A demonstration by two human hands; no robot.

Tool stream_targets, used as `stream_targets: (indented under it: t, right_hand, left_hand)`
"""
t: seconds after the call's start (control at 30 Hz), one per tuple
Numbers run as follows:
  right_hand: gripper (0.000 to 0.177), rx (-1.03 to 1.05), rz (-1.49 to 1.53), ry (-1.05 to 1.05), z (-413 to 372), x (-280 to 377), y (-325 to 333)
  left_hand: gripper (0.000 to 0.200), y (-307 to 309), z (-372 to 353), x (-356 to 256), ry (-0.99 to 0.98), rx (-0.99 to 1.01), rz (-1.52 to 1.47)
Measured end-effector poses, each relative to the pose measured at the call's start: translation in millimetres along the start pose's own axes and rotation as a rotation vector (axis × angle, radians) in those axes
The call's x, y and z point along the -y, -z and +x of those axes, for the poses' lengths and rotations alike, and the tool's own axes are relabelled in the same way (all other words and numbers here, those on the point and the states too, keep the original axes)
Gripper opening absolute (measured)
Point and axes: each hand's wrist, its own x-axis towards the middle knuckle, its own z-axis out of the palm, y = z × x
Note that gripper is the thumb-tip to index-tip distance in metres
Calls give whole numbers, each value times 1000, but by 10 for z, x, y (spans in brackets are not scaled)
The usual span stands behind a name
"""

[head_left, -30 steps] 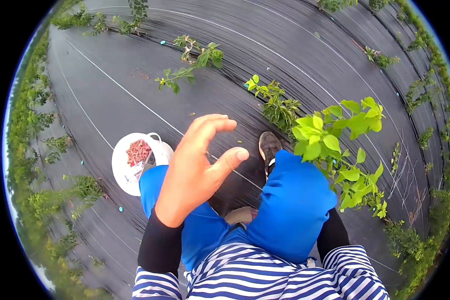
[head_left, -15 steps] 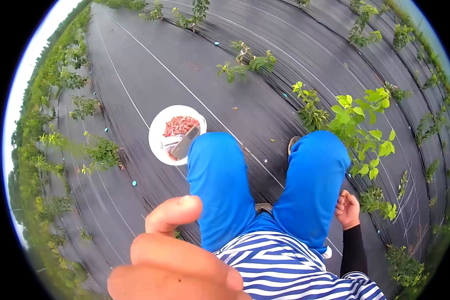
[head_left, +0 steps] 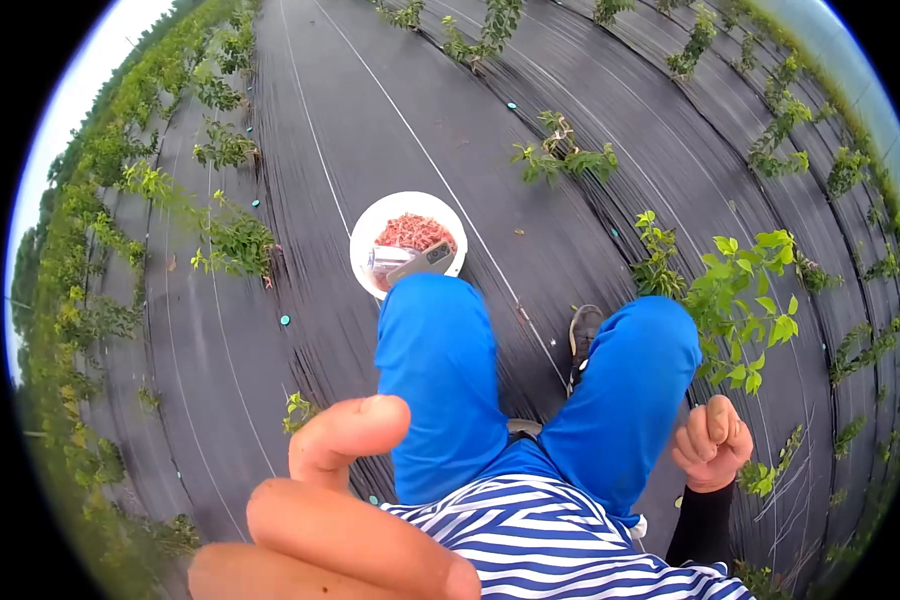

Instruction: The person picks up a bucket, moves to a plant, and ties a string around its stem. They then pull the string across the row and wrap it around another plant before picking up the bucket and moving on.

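My left hand (head_left: 345, 530) looms large at the lower left, close to the camera. Its fingers are bent, with the index finger apart from the one below it; no object shows between them. My right hand (head_left: 712, 445) is beside my right knee, fingers curled in and pressed together. Anything inside that grip is too small or hidden to tell. Ahead of my left knee stands a white bucket (head_left: 368, 222) containing small reddish pieces (head_left: 415, 230), a grey phone (head_left: 420, 263) and a clear or silvery packet (head_left: 385, 258).
Black ground cover (head_left: 370, 120) with white lines runs between rows of low plants. A bright green leafy shoot (head_left: 745, 300) grows just right of my right knee. More small plants (head_left: 235, 240) line the left row. My shoe (head_left: 584, 335) rests on the cover.
The view has shifted, so the bucket appears further right. My right hand has risen and turned, its curled fingers now facing up. My left hand stays near the camera, similarly bent.
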Motion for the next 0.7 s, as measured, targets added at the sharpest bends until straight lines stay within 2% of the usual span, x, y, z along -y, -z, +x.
stream_targets:
  t: [0.07, 0.13, 0.17, 0.2, 0.23, 0.27, 0.3, 0.37, 0.4, 0.43, 0.47, 0.5, 0.53, 0.6, 0.67, 0.7]
  right_hand:
    - [23, 212, 19, -92, 258, -30, -77]
    - [26, 290, 27, -157, 523, -123, -90]
    - [28, 292, 16, -160, 616, -192, -80]
    - [31, 289, -79, -109, 644, -278, 82]
    - [33, 423, 46, -158, 816, -422, 224]
    - [34, 314, 10, -225, 935, -430, 57]
    - [33, 324, 1, -287, 1091, -468, 46]
    - [33, 341, -3, -386, 1381, -507, 10]
    - [27, 185, -58, -417, 1509, -538, -25]
    - [22, 36, -124, -444, 1673, -568, -80]
    - [22, 55, -136, -479, 1819, -619, -151]
    - [20, 40, -383, -319, 1953, -699, -230]
    - [19, 38, -621, -145, 2114, -771, -302]
    - [18, 125, -844, 92, 2489, -959, -344]
    - [19, 222, -1056, 236, 2942, -1170, -343]
    - [20, 231, -1152, 213, 3174, -1285, -321]
  left_hand:
    - [40, -180, 118, 48, -127, -15, -12]
    - [49, -399, 208, 64, -249, -32, -35]
    - [39, -514, 22, -188, 186, -229, 48]
    - [32, -416, -111, 3, -9, 61, 301]
    - [37, -348, -90, 127, -58, 327, 302]
    - [48, -322, -188, 197, 62, 381, 355]
    - [55, -264, -376, 292, 76, 312, 473]
    - [54, -12, -680, 398, 122, 57, 651]
    - [48, 73, -893, 417, 271, -175, 676]
    - [30, 147, -1009, 421, 367, -342, 668]
    - [15, 223, -1184, 465, 410, -506, 633]
    - [17, 316, -1458, 488, 505, -612, 700]
    - [17, 372, -1757, 520, 515, -655, 717]
    - [18, 388, -2404, 571, 899, -773, 759]
    - [20, 292, -2984, 607, 1253, -653, 751]
    - [22, 196, -3226, 627, 1340, -574, 701]
